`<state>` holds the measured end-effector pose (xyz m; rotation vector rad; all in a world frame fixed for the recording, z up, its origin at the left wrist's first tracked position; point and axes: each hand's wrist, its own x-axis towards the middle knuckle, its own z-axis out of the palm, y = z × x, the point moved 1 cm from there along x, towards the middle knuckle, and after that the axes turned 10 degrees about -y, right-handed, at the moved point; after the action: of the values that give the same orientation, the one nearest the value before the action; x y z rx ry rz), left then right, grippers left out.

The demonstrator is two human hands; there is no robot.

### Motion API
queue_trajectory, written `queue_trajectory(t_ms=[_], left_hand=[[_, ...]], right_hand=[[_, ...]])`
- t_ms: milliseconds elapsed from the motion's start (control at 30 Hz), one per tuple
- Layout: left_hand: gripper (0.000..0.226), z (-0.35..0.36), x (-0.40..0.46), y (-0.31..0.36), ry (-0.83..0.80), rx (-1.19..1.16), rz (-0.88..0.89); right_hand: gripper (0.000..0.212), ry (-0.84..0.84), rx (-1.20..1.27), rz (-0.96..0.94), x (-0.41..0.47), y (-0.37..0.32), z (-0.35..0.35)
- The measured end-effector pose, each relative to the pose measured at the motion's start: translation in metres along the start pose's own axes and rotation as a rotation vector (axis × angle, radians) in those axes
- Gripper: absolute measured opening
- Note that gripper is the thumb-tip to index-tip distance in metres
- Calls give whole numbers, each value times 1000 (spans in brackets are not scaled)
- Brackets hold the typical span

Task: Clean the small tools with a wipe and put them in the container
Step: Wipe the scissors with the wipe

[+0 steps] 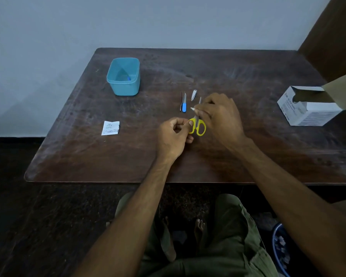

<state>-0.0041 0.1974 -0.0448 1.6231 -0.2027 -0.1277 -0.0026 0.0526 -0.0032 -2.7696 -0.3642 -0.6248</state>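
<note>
Yellow-handled steel scissors (197, 124), one pair, mid-table: left hand (173, 136) pinches a handle loop, right hand (218, 114) clasps a white wipe (193, 109) round the blades. Three small tools beyond; one turquoise plastic container (123, 76).

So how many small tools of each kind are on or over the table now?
Scissors, yellow handles, held in both hands: 1
Nail clipper: 1
Nail file, blue handle: 1
Tweezers: 1
Total: 4
</note>
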Motion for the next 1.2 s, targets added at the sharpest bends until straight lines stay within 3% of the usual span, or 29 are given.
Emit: queue_trajectory(t_ms=[233,300,400,467,567,933,1200], left_hand=[[9,-1,0,0,8,5,10],[11,-1,0,0,6,7,14],[11,-1,0,0,1,27,27],[9,-1,-1,-1,-5,37,32],[7,-1,-1,-1,-2,35,39],[9,-1,-3,1,5,67,58],[6,0,-2,0,-11,55,54]], right_hand=[[20,39,-18,-64,-3,2,-5],[13,111,241,81,-3,5,-13],[6,210,858,475,-2,11,-21],[10,135,1068,675,-4,15,-16],[12,11,1222,808,-7,17,-4],[9,-166,1393,799,-3,0,5],[7,-102,1360,839,8,2,4]])
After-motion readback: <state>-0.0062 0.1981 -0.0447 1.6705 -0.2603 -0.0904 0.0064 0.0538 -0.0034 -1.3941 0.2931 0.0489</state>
